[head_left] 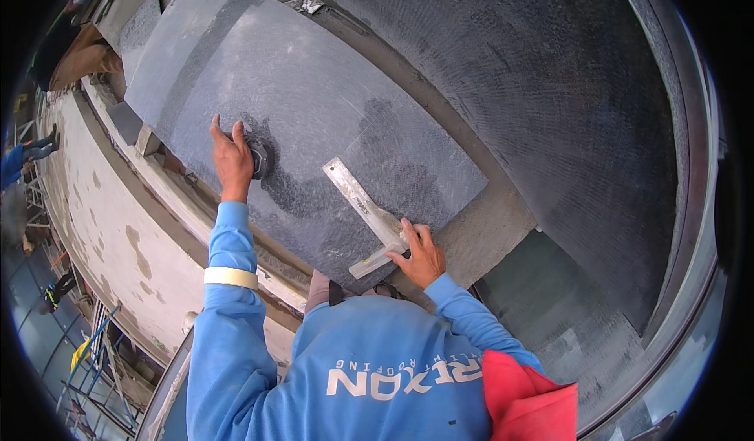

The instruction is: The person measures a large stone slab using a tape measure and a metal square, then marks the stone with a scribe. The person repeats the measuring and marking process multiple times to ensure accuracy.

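Head view, looking down over the person's blue long-sleeved top w/ white lettering across the back and a red cloth [528, 398] at the right shoulder. A white band [231, 277] circles the left sleeve near the elbow.

Left hand [232, 158] is stretched out onto a big grey stone slab [314, 87], fingers spread fairly wide and laid over a small dark round thing [261, 158]; can't tell what it is, half hidden under the palm. Slab surface around it looks darker, smudged.

Right hand [422, 254] rests at the slab's near edge, fingers curled narrow onto the short leg of a metal try square [369, 215]. Its long blade lies flat on the slab, running diagonally up-left from the hand. The two hands are well apart, square between them and nearer the right.

Slab sits tilted across a pale ledge [118, 229] w/ patchy worn paint, on the left. Beyond the slab, upper right, is a wide dark curved surface [550, 87]. Blue and yellow scaffold bits [86, 354] far below left. Another person's arm in brown [82, 60] shows at top left.
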Action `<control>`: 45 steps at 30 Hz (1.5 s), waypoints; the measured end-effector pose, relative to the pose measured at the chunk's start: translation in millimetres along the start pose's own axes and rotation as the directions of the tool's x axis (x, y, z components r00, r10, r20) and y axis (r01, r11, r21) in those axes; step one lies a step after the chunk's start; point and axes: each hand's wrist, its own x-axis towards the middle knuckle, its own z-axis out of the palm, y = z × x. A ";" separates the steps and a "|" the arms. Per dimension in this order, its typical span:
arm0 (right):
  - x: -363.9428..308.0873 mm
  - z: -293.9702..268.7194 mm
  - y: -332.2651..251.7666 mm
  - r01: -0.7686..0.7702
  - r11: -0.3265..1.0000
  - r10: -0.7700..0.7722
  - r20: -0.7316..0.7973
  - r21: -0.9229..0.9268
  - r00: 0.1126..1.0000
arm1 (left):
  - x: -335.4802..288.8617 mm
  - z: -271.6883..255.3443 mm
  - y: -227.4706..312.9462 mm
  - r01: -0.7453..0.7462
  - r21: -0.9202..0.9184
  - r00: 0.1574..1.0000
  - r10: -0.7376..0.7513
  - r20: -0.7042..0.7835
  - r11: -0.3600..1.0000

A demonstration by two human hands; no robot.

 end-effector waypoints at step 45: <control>110.0 -16.8 -2.1 -0.179 0.757 0.443 -0.291 0.628 0.848 | -73.9 91.2 81.3 -0.654 0.118 0.752 0.624 0.213 0.747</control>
